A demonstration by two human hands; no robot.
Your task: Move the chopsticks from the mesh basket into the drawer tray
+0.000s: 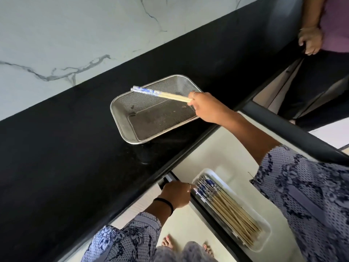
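Observation:
A steel mesh basket (120, 118) sits on the black counter, and nothing lies on its visible floor. My right hand (206, 108) pinches a pair of chopsticks (160, 94) by their bare wooden ends; the blue-patterned ends point left above the basket. Lower right, an open drawer holds a white tray (264, 237) filled with several chopsticks (226, 207) of the same kind. My left hand (175, 194) grips the drawer's dark front edge beside the tray.
The black counter (66, 157) runs diagonally under a white marble wall (56, 35). Another person stands at the top right, one hand (310, 42) hanging by the counter end. My bare feet (168, 242) show on the floor below the drawer.

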